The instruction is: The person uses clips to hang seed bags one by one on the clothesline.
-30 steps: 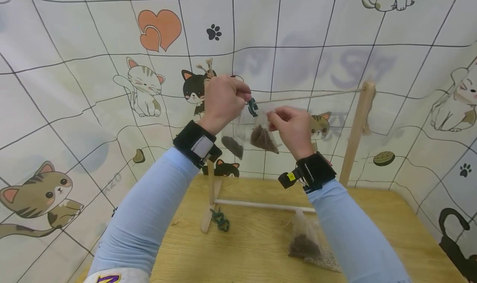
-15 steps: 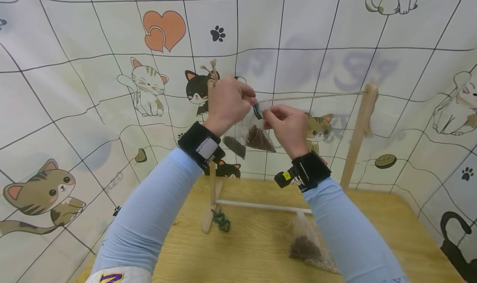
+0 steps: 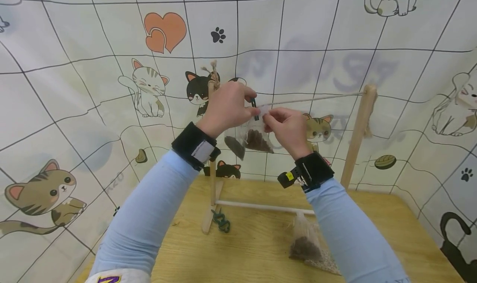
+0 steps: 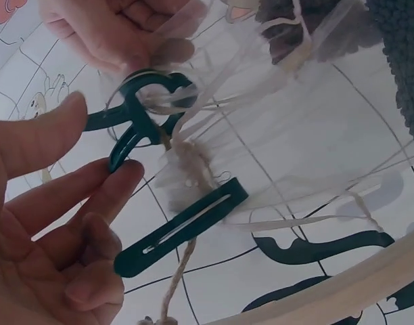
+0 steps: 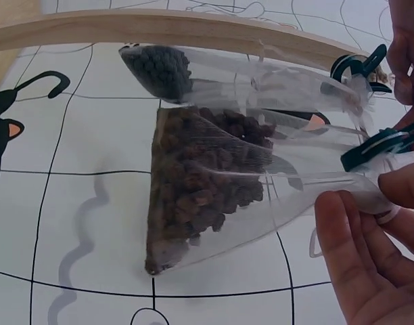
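My left hand (image 3: 231, 105) pinches the handles of a dark green plastic clip (image 4: 143, 101) between thumb and fingers. The clip's jaws sit at the gathered mesh beside the rope (image 3: 316, 97). My right hand (image 3: 288, 129) pinches the top of a sheer mesh bag (image 5: 210, 176) with brown chunks at its bottom; it hangs just under the clip. Left of it, a second mesh bag (image 3: 234, 147) with dark grains hangs from the rope, held by another green clip (image 4: 180, 227). In the right wrist view, the left hand is mostly cut off at the edge.
The rope runs between two wooden posts (image 3: 359, 136), joined low down by a pale rod (image 3: 261, 206). On the wooden table (image 3: 246, 254) lie spare green clips (image 3: 221, 221) and filled mesh bags (image 3: 305, 245). A cat-print cloth (image 3: 298, 22) hangs behind.
The right hand has drawn the brown-filled bag's top slightly left, up against the clip. The left hand has turned the clip to a more upright angle at the rope.
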{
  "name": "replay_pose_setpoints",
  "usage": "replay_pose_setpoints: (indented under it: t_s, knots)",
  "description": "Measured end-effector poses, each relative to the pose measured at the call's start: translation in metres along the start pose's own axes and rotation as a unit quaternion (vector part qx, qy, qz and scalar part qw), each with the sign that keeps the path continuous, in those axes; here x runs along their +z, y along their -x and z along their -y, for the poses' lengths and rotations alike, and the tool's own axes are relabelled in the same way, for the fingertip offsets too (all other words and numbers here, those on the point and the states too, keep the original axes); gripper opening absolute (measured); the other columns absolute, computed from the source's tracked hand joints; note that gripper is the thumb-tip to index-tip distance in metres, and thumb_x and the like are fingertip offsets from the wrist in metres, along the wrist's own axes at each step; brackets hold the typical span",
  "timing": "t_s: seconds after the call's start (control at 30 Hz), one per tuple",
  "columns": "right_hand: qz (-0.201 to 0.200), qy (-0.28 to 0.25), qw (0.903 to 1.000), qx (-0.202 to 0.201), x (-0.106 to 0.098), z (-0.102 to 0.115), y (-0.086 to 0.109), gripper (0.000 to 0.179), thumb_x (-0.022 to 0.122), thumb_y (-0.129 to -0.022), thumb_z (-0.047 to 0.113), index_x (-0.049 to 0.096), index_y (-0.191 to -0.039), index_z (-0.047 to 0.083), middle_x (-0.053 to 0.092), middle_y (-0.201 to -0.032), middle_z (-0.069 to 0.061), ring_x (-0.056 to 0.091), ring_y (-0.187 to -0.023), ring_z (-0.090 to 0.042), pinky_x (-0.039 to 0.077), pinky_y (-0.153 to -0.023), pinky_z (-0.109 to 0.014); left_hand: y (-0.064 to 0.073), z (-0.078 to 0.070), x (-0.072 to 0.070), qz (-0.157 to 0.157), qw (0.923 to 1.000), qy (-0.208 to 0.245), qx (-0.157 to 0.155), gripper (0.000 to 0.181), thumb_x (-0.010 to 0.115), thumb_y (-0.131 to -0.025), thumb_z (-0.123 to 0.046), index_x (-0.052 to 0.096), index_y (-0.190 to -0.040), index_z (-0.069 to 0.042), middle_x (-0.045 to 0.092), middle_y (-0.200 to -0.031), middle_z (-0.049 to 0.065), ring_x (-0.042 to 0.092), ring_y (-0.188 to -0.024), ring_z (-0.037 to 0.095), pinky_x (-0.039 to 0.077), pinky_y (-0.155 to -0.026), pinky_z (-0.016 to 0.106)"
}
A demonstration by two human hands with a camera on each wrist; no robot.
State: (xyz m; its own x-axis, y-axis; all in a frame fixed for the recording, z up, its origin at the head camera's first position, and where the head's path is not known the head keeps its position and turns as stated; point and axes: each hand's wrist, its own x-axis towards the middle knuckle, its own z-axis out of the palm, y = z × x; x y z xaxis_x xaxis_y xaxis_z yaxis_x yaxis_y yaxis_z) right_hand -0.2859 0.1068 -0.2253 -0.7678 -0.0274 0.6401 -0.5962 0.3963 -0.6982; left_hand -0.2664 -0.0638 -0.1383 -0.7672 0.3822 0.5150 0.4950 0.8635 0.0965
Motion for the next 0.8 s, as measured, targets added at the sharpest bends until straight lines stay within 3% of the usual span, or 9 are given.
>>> replay_pose_setpoints:
  t_s: [0.13,0.2,0.33,0.5,0.63,0.8]
  knots:
    - [0.026,0.013,0.9995,-0.008,-0.004,-0.001,0.000,0.024,0.060,-0.089,0.029,0.069,-0.098,0.009,0.068,-0.081,-0.012,0.065,-0.066,-0.015,0.051,-0.065,-0.026,0.005,0.000,-0.004,0.009,0.9998,0.004,0.020,0.043,0.069,-0.079,-0.042,0.066,-0.116,-0.020,0.066,-0.106,-0.006,0.057,-0.097,0.012,0.033,-0.096,0.047]
    - [0.040,0.027,0.9988,-0.011,-0.007,-0.002,0.001,0.023,0.060,-0.089,0.028,0.069,-0.098,0.009,0.069,-0.083,-0.011,0.065,-0.067,-0.015,0.052,-0.065,-0.027,0.009,0.000,-0.005,0.010,0.9992,0.012,0.036,0.043,0.068,-0.081,-0.040,0.065,-0.118,-0.017,0.066,-0.109,-0.003,0.057,-0.097,0.014,0.041,-0.086,0.037]
    - [0.076,0.059,0.9953,-0.011,-0.013,-0.001,0.002,0.025,0.059,-0.089,0.028,0.068,-0.102,0.009,0.069,-0.088,-0.010,0.065,-0.070,-0.016,0.051,-0.067,-0.029,0.020,0.003,-0.009,-0.015,0.9971,0.026,0.070,0.039,0.065,-0.085,-0.033,0.064,-0.117,-0.012,0.065,-0.108,0.002,0.055,-0.094,0.016,0.044,-0.071,0.026]
    - [0.130,0.085,0.9878,-0.009,-0.027,0.003,0.003,0.031,0.057,-0.090,0.030,0.063,-0.115,0.012,0.068,-0.100,-0.008,0.064,-0.075,-0.017,0.050,-0.066,-0.032,0.040,0.009,-0.012,-0.049,0.9926,0.040,0.104,0.032,0.063,-0.087,-0.026,0.065,-0.114,-0.009,0.065,-0.103,0.004,0.055,-0.086,0.018,0.043,-0.073,0.028]
    - [0.156,0.111,0.9813,-0.021,-0.042,0.005,0.007,0.032,0.056,-0.091,0.029,0.060,-0.119,0.015,0.067,-0.106,-0.007,0.065,-0.076,-0.019,0.050,-0.062,-0.032,0.059,0.016,-0.005,-0.060,0.9897,0.045,0.121,0.031,0.064,-0.086,-0.025,0.066,-0.114,-0.010,0.065,-0.104,0.004,0.058,-0.089,0.017,0.045,-0.073,0.026]
    - [0.150,0.144,0.9773,-0.041,-0.058,0.001,0.019,0.029,0.056,-0.091,0.031,0.062,-0.116,0.018,0.067,-0.104,-0.003,0.062,-0.079,-0.016,0.049,-0.063,-0.033,0.081,0.023,0.012,-0.093,0.9845,0.046,0.141,0.032,0.066,-0.085,-0.021,0.065,-0.114,-0.009,0.064,-0.105,0.004,0.058,-0.087,0.016,0.047,-0.070,0.025]
